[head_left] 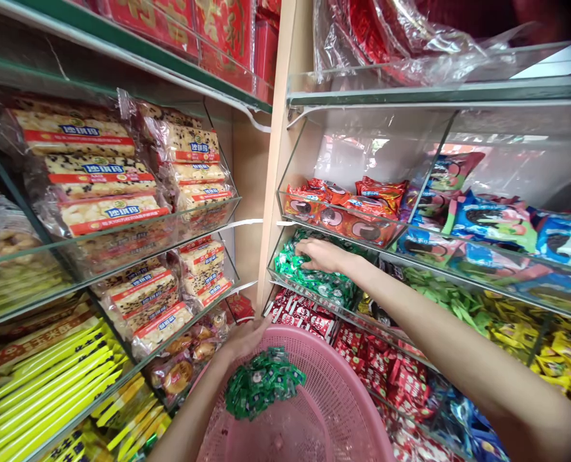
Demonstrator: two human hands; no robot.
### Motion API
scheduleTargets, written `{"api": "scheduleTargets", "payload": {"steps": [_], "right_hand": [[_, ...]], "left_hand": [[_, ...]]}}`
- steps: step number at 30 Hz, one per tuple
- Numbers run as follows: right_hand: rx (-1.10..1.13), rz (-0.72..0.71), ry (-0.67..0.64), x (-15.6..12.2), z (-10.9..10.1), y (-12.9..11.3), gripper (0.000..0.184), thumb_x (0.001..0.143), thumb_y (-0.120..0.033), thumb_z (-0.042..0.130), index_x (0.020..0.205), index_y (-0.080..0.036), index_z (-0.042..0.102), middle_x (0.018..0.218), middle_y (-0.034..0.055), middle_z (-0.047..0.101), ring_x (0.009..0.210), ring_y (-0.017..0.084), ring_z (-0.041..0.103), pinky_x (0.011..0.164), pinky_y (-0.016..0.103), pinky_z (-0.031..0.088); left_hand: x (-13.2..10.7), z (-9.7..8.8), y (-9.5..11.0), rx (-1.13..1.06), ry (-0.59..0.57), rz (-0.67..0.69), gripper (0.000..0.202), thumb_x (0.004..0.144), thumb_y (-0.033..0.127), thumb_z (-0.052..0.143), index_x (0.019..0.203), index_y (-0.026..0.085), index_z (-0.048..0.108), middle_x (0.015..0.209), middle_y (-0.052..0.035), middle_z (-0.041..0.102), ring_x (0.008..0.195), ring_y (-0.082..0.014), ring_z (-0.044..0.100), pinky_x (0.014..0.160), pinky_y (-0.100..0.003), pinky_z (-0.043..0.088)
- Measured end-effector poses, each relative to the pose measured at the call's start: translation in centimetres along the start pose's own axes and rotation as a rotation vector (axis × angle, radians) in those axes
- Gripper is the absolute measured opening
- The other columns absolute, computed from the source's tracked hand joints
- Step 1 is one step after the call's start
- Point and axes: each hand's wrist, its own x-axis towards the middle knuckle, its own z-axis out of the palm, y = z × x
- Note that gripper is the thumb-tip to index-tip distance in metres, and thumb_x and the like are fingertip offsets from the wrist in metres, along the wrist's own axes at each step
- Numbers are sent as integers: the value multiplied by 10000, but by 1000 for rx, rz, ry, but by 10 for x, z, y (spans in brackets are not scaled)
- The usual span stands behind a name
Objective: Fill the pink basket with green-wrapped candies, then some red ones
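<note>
As we scan from the left, yellow packets (pixel 54 366) come first, then wrapped bars (pixel 115 212) whose labels read 沙琪玛. Above, red boxes (pixel 228 32) carry gold characters, 利 among them. Our left hand (pixel 247 338) is against the rim of the pink basket (pixel 348 378); its fingers are partly hidden, so we can't tell how tightly they close. Inside the basket sits a heap of green-wrapped candies (pixel 261 383), its long axis roughly sideways, right end slightly farther off; single pieces point every way, print too small to read. Bare basket floor lies on the heap's near side. Next, more green candies (pixel 331 287) fill a bin behind a glass lip (pixel 309 295). Our right hand (pixel 326 255) dips in there, fingers loosely curved; we can't tell whether it has hold of any. Orange packs (pixel 348 205) sit close above, leaving little headroom; blue packs (pixel 492 218) end the row.
</note>
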Motion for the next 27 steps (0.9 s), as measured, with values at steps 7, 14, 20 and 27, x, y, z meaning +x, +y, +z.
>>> {"api": "scheduleTargets", "payload": {"steps": [7,14,20,27], "right_hand": [[-33,-50,-21,3,8,-8,202,764,-228,636,947,-180,565,1003,71,592,954,199,533,779,282,384],[-125,-55,-81,4,12,-21,205,797,-240,610,990,-180,581,1054,99,578,1012,220,520,808,327,401],[-170,-39,-98,-1,8,-23,199,803,-237,596,982,-152,582,1036,116,582,979,223,542,773,318,430],[-210,-51,-90,-1,11,-27,213,799,-234,607,986,-135,583,1015,117,591,982,219,553,798,314,433]], "left_hand": [[-3,0,-7,-1,8,11,666,822,673,188,906,206,656,1010,-55,688,993,-253,593,858,-312,410],[-2,0,-9,20,-2,24,677,826,676,154,828,208,644,957,-60,695,943,-256,606,839,-331,417],[0,5,-14,33,6,41,701,825,683,112,836,205,625,945,-71,690,940,-260,609,835,-347,418],[0,4,-11,30,-12,74,674,838,661,134,869,205,629,932,-75,684,921,-266,606,805,-351,426]]}}
